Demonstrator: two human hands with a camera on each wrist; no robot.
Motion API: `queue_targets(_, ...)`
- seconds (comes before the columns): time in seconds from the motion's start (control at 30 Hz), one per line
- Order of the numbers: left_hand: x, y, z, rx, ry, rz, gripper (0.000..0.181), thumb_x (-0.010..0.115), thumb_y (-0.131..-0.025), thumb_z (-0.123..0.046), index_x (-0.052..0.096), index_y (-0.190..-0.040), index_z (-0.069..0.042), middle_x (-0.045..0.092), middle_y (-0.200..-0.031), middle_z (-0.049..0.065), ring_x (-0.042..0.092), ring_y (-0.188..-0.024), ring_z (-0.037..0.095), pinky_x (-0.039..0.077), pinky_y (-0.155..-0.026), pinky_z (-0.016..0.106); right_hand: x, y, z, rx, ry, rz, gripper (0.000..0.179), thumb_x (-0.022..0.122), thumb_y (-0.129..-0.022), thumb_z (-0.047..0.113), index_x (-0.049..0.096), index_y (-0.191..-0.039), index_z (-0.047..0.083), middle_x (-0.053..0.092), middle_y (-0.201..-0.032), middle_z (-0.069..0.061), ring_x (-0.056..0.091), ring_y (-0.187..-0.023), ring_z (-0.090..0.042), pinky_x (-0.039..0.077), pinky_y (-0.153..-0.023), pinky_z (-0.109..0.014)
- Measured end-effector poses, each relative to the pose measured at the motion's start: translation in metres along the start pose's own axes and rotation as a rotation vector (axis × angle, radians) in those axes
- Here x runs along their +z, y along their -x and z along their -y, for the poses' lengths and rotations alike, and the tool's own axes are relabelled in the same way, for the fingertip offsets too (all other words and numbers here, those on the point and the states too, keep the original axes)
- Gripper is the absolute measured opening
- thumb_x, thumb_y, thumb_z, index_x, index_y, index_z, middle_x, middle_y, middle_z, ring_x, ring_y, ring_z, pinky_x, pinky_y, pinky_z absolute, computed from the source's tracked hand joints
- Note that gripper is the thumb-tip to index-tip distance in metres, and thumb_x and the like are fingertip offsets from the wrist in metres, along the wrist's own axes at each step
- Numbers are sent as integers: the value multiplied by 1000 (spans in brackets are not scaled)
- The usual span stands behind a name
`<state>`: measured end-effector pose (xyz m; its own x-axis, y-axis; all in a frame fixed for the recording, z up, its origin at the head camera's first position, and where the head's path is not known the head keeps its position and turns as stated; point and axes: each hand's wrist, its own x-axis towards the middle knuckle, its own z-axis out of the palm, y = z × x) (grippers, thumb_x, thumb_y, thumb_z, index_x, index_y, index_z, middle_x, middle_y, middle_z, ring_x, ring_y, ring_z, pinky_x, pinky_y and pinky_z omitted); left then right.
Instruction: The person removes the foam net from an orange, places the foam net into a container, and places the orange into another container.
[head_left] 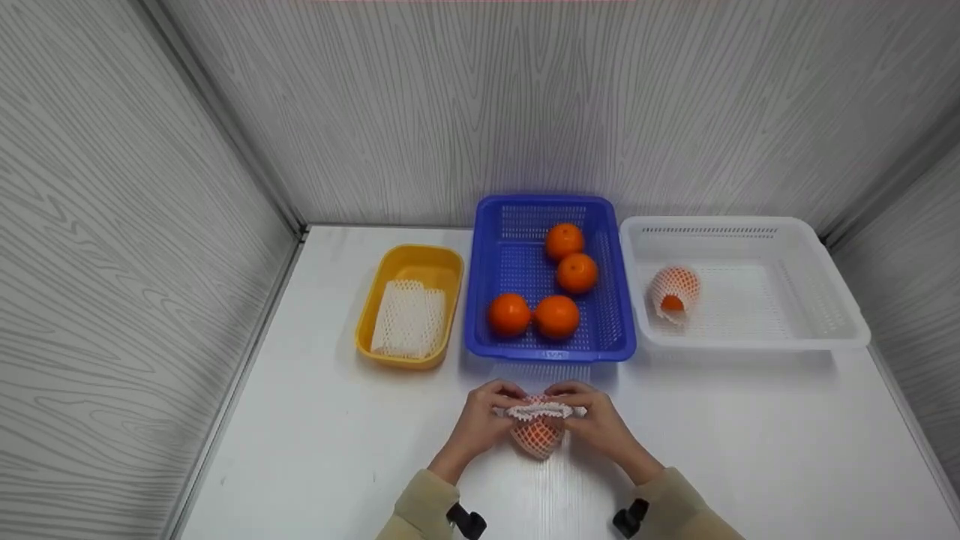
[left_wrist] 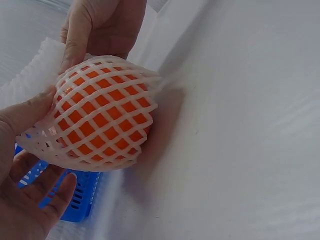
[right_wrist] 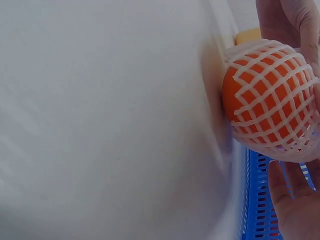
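Note:
An orange (head_left: 538, 436) in a white foam net sleeve (left_wrist: 102, 107) is between the two hands, close to the white table. My left hand (head_left: 481, 420) pinches the sleeve's gathered, folded edge from the left, thumb on the near side. On the opposite side my right hand (head_left: 598, 424) pinches the same edge. Diamond gaps in the stretched net show the orange skin; in the right wrist view the orange (right_wrist: 230, 95) pokes bare out of one end. Part of the right hand's fingers falls outside the right wrist view.
Beyond the hands stands a blue basket (head_left: 551, 352) with several bare oranges (head_left: 556, 316). A yellow tub (head_left: 409, 361) to its left holds flat white foam nets (head_left: 409, 319). On the right, a white basket (head_left: 757, 343) contains one netted orange (head_left: 675, 291). Walls border the table.

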<state>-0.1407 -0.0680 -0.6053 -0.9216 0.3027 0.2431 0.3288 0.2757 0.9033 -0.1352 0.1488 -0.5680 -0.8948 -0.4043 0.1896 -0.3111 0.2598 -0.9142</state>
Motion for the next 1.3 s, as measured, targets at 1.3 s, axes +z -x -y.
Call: queue_targets(1.3,-4,1,3,-314,27,99,40,76,-86,-36,69,-115,-9,66,-100,-3,61,-90,13,52,-78,31,5,-1,-39,331,-217,-82,21,78,-82,7,72,-100,-2,67,-92,-6,56,-83,-16,49,-72,-26)
